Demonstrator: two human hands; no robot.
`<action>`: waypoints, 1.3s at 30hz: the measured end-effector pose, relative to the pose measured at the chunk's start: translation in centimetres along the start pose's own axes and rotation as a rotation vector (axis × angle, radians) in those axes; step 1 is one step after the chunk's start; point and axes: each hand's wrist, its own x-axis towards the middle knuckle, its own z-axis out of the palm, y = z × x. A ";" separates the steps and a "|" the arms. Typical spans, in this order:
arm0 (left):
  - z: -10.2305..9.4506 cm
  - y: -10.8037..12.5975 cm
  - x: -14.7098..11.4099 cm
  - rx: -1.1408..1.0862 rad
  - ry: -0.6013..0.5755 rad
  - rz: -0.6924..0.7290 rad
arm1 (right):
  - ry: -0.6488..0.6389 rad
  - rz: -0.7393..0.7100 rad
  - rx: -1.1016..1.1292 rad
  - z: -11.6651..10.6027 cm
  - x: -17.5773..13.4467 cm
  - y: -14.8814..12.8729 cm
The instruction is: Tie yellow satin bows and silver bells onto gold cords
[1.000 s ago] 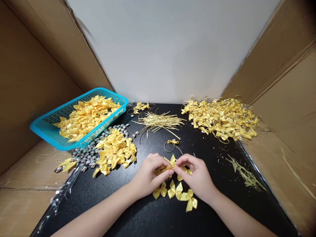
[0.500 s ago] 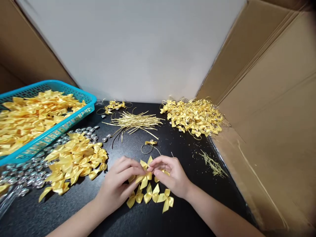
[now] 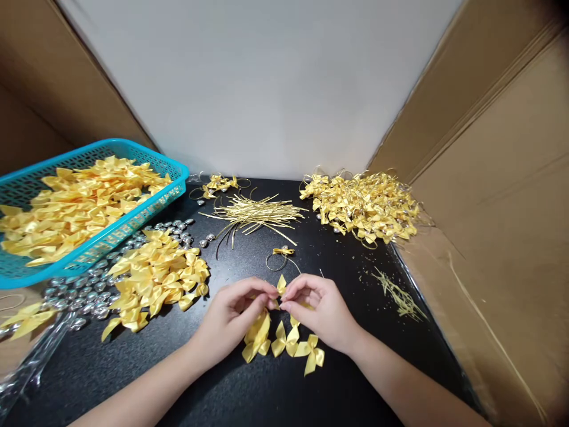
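My left hand (image 3: 237, 314) and my right hand (image 3: 323, 309) are close together over the black table, fingertips almost touching. The left thumb and fingers are closed in a pinch, with a yellow ribbon bow (image 3: 260, 329) at and below them. The right hand pinches too; what lies between its fingertips is too small to make out. Part of another yellow bow (image 3: 281, 285) shows behind the fingertips. Just below the hands lie loose bows (image 3: 285, 339), including one with long tails (image 3: 310, 354). Beyond them rests a bow with a gold cord loop and silver bead (image 3: 283, 251).
A turquoise basket (image 3: 133, 228) of yellow bows stands left, with silver beads (image 3: 84, 293) and a bow pile (image 3: 155, 273) beside it. Gold cords (image 3: 258, 213) lie at the back. Looped bows (image 3: 364, 204) are heaped right, near cord scraps (image 3: 400, 293). Cardboard walls (image 3: 498, 196) flank the table.
The view has shifted, so the table's contents appear farther right. My left hand has turned, its fingertips now raised and pinching closer to the right hand's.
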 end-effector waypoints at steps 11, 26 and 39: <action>-0.4 -0.3 0.2 0.176 0.138 0.078 | -0.399 -0.606 -0.628 0.5 -2.0 -1.3; -0.4 -0.2 0.1 0.040 0.127 0.002 | -0.499 -0.720 -0.529 3.1 -3.9 1.2; 0.1 0.2 0.1 -0.373 -0.074 -0.070 | -0.066 0.089 0.189 1.6 -1.2 0.2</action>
